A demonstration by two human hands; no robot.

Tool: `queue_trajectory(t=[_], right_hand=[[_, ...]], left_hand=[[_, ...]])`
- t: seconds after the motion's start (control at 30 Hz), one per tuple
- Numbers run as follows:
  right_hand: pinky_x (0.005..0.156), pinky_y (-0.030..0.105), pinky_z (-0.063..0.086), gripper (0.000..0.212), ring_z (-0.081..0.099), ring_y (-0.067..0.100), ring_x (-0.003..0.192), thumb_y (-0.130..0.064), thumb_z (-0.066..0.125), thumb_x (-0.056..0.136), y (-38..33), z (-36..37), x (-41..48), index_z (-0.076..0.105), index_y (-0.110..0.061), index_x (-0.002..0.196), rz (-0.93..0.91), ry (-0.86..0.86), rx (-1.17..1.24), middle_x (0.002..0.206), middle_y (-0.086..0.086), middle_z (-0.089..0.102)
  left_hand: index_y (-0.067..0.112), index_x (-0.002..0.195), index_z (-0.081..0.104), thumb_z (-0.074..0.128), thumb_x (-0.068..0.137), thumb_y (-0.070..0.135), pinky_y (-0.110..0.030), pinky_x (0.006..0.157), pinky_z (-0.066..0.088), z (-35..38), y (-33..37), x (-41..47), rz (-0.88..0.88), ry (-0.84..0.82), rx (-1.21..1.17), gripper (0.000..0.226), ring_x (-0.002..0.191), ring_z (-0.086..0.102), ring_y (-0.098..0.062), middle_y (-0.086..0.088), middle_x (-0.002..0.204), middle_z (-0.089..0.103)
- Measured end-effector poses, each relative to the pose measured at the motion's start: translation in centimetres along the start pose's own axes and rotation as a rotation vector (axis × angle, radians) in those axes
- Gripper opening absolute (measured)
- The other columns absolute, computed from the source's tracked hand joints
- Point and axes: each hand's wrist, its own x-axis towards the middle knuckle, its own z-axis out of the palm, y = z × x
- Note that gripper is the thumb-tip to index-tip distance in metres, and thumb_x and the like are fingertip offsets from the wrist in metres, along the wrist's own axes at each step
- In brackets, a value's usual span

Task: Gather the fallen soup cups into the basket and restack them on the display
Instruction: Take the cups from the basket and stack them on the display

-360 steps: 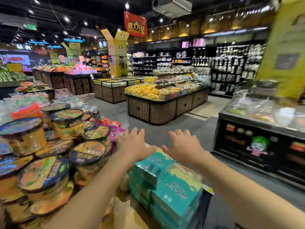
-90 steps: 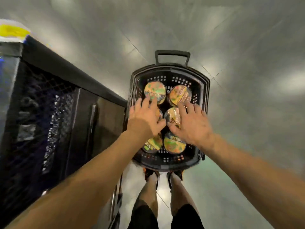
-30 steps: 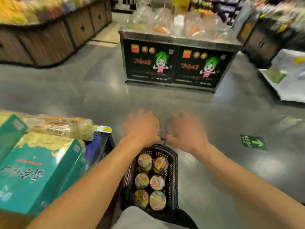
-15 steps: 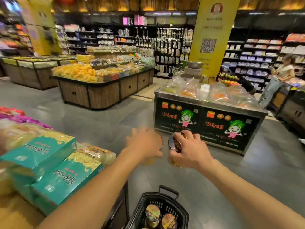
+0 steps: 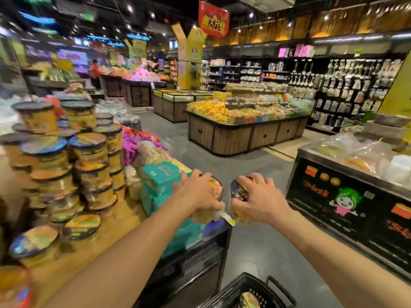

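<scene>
I see glossy, light-catching film lids on the stacked soup cups (image 5: 86,152). The basket (image 5: 224,295) near me looks like black perforated plastic. The teal boxes (image 5: 160,175) look like matt cardboard. The far produce island (image 5: 231,141) has wood-grain panels, and the grey floor (image 5: 255,245) is smooth and faintly shiny.

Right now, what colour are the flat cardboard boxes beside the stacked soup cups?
Teal, with some yellow on top; the head view shows the cardboard boxes best.
</scene>
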Motion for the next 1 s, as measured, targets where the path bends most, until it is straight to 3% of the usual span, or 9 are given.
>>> queue_trajectory(t=[0.2,0.3,0.5,0.73,1.0], right_hand=[[0.098,0.047,0.049,0.070,0.041,0.034,0.129,-0.067,0.055,0.085,-10.2,1.2,2.3,0.041,-0.040,0.148,-0.190,-0.028,0.084,0.150,-0.003,0.040],[0.101,0.049,0.048,0.071,0.039,0.035,0.133,-0.067,0.055,0.086,-15.5,1.9,3.5,0.040,-0.038,0.149,-0.271,-0.061,0.091,0.153,0.000,0.038],[0.106,0.050,0.044,0.076,0.036,0.037,0.137,-0.069,0.052,0.088,-26.4,4.3,5.6,0.035,-0.037,0.155,-0.385,-0.099,0.088,0.158,0.004,0.035],[0.110,0.056,0.043,0.081,0.031,0.039,0.144,-0.073,0.053,0.088,-36.9,8.1,7.6,0.030,-0.036,0.157,-0.426,-0.155,0.101,0.160,0.006,0.031],[0.109,0.056,0.043,0.084,0.026,0.041,0.147,-0.074,0.049,0.089,-43.1,12.2,9.5,0.025,-0.036,0.160,-0.463,-0.234,0.073,0.164,0.007,0.026]], left_hand=[[0.027,0.158,0.029,0.075,0.070,0.069,-0.053,0.113,0.036,-2.2,-9.3,-3.2,-0.182,0.027,0.021,0.107,0.145,0.026,-0.041,-0.002,0.160,0.029],[0.030,0.159,0.026,0.076,0.070,0.069,-0.054,0.109,0.037,-3.6,-14.1,-5.2,-0.290,0.033,0.027,0.108,0.145,0.023,-0.041,-0.001,0.162,0.025],[0.034,0.161,0.020,0.076,0.071,0.073,-0.064,0.111,0.036,-5.6,-24.9,-7.8,-0.435,0.018,0.018,0.113,0.148,0.018,-0.042,0.002,0.164,0.020],[0.034,0.162,0.017,0.076,0.072,0.073,-0.060,0.110,0.035,-6.0,-35.8,-9.3,-0.524,0.012,0.027,0.115,0.149,0.017,-0.042,0.001,0.166,0.017],[0.033,0.162,0.015,0.074,0.075,0.071,-0.061,0.110,0.034,-3.6,-42.9,-8.4,-0.608,-0.029,-0.008,0.111,0.147,0.018,-0.043,-0.001,0.166,0.016]])
